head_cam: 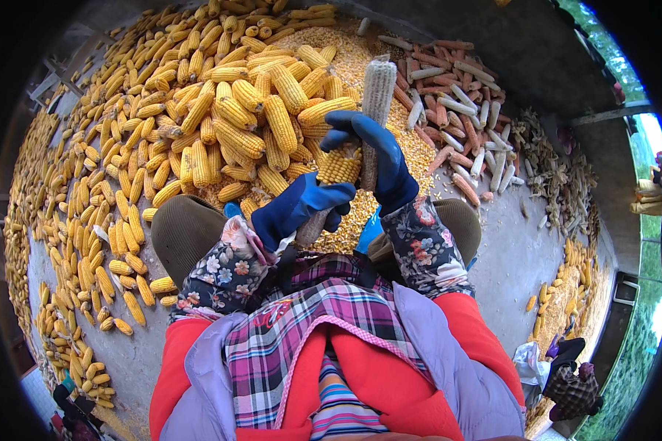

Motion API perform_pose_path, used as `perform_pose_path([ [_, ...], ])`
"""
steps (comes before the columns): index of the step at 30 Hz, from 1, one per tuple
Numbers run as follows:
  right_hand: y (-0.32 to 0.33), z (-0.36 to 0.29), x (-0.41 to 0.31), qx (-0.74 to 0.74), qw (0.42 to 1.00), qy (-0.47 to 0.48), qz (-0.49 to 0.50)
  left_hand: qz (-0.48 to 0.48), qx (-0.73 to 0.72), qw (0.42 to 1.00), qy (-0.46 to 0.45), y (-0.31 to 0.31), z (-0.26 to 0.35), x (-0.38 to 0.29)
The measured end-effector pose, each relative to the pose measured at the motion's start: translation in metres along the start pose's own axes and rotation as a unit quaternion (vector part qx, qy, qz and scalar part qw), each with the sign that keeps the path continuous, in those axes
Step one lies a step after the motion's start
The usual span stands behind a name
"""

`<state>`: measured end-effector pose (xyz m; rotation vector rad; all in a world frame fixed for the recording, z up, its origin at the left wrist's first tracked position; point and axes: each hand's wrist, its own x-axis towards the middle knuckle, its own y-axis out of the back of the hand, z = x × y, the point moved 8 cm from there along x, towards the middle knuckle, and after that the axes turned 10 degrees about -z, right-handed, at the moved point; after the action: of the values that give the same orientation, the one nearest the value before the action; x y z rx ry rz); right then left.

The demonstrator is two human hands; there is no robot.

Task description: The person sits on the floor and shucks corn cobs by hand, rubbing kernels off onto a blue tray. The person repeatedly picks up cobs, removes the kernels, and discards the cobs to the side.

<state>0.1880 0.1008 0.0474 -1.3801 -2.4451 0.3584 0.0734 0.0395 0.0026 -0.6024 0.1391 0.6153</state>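
My left hand (303,206), in a blue glove, is closed around a partly shelled corn cob (339,165); yellow kernels remain on its upper end, and its bare lower end (311,229) sticks out below the fist. My right hand (383,157), gloved in blue too, grips a long bare corn cob (379,91) that stands nearly upright against the kernels of the first cob. Its fingers curl over the top of the partly shelled cob. Loose yellow kernels (364,215) lie on the floor beneath both hands.
A large heap of yellow corn ears (237,121) spreads ahead and left. Bare red and white cobs (458,110) are piled ahead to the right, beside dry husks (551,165). More corn (562,292) lies at right, near a person (574,386) and a white bag (529,364). Another person (71,405) is lower left.
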Motion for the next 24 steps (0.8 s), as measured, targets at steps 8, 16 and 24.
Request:
perform_pose_path([
  [8, 0.017, 0.027, 0.002, -0.137, 0.979, -0.039, 0.144, 0.128, -0.135, 0.976, -0.115, 0.077, -0.087, 0.054],
  [16, 0.01, -0.025, 0.0, -0.104, 0.991, 0.002, 0.086, 0.085, -0.044, 0.995, -0.029, 0.025, 0.003, 0.003],
  [24, 0.013, 0.022, 0.008, -0.11, 0.976, -0.029, 0.186, 0.153, 0.111, 0.982, 0.0, 0.024, -0.011, 0.01],
])
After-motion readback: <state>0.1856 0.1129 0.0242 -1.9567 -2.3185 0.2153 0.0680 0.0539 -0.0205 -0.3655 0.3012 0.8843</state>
